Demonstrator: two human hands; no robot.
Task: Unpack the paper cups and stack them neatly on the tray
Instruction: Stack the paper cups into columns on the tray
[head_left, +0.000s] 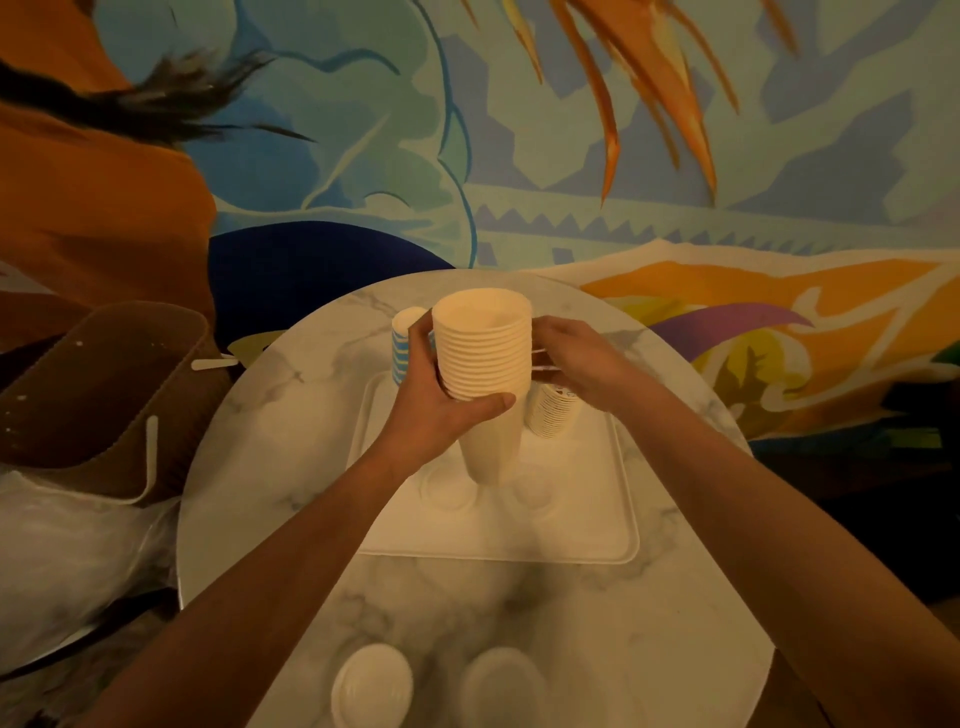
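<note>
Fingers and thumb of the left hand curl round a tall stack of plain cream paper cups, holding it upright over the middle of the white tray; whether its base touches the tray cannot be told. The right hand lies at the stack's right side with bent fingers whose tips are hidden, so their hold cannot be told. A blue-striped cup stack stands behind the left hand, a printed cup stack stands on the tray below the right hand, and the tray lies on the round marble surface near a brown paper bag.
</note>
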